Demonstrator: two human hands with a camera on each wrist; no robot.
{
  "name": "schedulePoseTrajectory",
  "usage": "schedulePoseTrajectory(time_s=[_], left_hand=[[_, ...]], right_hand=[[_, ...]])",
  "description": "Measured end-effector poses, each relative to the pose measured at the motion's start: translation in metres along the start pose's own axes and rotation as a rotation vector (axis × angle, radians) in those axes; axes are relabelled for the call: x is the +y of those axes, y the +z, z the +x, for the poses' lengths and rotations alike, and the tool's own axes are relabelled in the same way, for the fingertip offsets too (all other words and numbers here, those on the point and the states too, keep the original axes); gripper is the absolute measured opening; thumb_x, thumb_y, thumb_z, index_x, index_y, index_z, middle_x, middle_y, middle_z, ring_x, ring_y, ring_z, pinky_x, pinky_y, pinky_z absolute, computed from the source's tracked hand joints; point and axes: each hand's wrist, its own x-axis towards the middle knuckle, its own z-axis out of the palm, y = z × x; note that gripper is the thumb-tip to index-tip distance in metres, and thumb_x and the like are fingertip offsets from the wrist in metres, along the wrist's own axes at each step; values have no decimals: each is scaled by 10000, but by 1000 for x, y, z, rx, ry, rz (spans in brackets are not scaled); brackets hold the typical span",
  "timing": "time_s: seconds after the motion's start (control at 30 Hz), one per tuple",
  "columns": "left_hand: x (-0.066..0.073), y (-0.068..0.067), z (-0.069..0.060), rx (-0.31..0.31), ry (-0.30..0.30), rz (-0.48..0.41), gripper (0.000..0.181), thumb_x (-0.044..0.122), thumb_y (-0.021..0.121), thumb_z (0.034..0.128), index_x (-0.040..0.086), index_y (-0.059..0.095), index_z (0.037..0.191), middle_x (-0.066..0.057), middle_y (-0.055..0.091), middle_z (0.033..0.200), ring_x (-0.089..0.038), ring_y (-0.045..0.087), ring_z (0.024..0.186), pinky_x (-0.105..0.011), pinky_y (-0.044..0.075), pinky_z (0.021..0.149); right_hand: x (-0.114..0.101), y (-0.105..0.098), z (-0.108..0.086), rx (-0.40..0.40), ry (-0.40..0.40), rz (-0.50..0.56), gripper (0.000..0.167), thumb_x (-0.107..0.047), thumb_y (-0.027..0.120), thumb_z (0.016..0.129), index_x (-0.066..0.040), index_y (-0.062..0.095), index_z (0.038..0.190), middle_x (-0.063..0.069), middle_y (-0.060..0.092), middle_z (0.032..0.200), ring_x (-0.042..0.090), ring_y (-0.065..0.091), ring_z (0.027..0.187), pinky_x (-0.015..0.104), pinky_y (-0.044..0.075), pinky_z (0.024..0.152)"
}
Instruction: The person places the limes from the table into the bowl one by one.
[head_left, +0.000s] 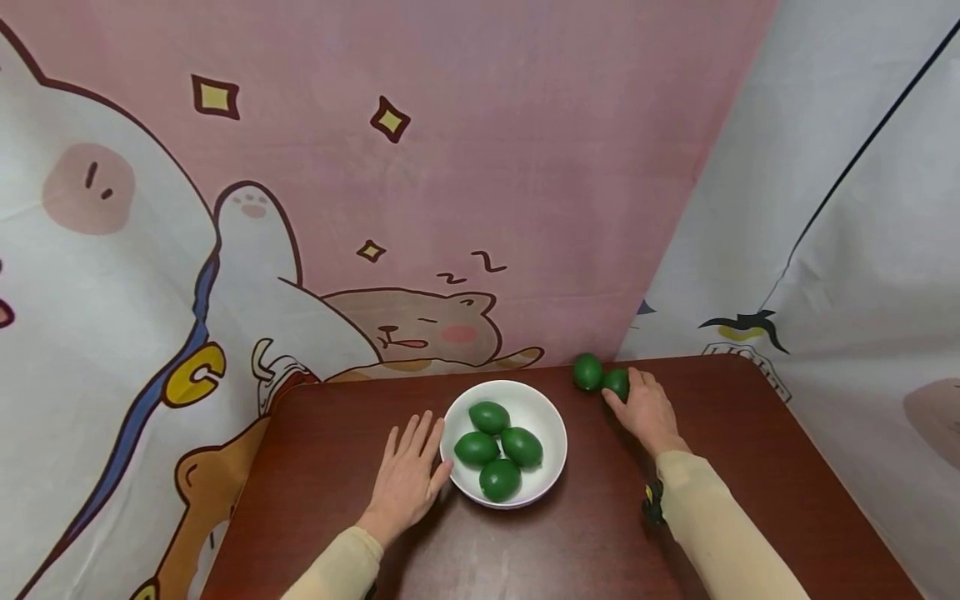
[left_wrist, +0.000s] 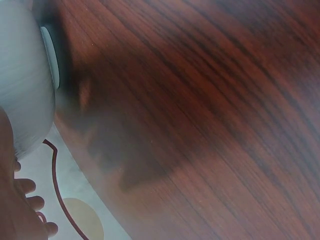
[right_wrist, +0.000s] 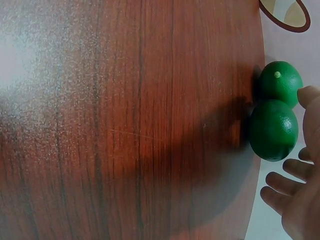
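Observation:
A white bowl (head_left: pixel 555 450) holds several green limes (head_left: pixel 498 481). My left hand (head_left: pixel 405 479) is beside its left side, fingers extended and spread, the thumb at the rim. In the left wrist view, the bowl's outer wall (left_wrist: pixel 25 75) shows at the left edge. Two more limes stand together near the table's back edge: a farther one (head_left: pixel 588 372) and a nearer one (right_wrist: pixel 273 130). My right hand (head_left: pixel 648 412) reaches around the nearer lime, thumb on one side and loosely spread fingers on the other. Whether the fingers touch it is hard to see.
The dark red-brown wooden table (head_left: pixel 585 542) ends just behind the two loose limes. A cloth backdrop (head_left: pixel 562 167) with cartoon animals hangs along the back and sides. Bare tabletop lies between the bowl and my right forearm.

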Motion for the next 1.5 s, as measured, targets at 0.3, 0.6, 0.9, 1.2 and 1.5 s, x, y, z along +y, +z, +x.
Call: schedulePoseTrajectory(time_s=[0.3, 0.6, 0.9, 1.2, 1.5], left_hand=[[1, -1, 2, -5, 6, 34, 683, 515, 435, 1071, 119, 349, 1621, -146, 313, 1671, -355, 290, 1540, -594, 217, 1227], [3, 1, 4, 15, 19, 36, 679, 492, 487, 1060, 98, 384, 1602, -150, 330, 1662, -358, 317, 1527, -604, 245, 1214], [3, -1, 3, 7, 13, 51, 677, 498, 480, 1060, 98, 392, 1599, -144, 326, 1665, -352, 315, 1530, -594, 237, 1221], [1, -1, 1, 10, 13, 54, 678, 510, 474, 1060, 100, 401, 1595, -154, 341, 1657, -346, 300, 1537, -600, 244, 1215], [0, -2, 1, 6, 9, 57, 678, 510, 479, 1058, 110, 395, 1599, -146, 315, 1670, -352, 302, 1535, -596, 239, 1219]], right_hand=[[4, 1, 3, -21, 23, 20, 825, -422, 589, 1012, 150, 293, 1527, 401, 344, 1486, 572, 398, 1335, 688, 375, 1083], [6, 4, 2, 8, 15, 36, 789, -389, 619, 1002, 144, 335, 1510, 395, 364, 1469, 568, 426, 1305, 694, 402, 1048], [6, 6, 2, 27, 0, 37, 745, -328, 683, 978, 150, 382, 1464, 397, 415, 1414, 566, 469, 1253, 685, 434, 1006], [5, 8, 4, 21, 24, 49, 653, -273, 673, 979, 139, 398, 1405, 365, 475, 1319, 522, 511, 1175, 665, 452, 966], [4, 5, 3, -37, 27, 34, 735, -250, 665, 975, 122, 326, 1511, 397, 354, 1463, 563, 454, 1272, 682, 420, 1024]])
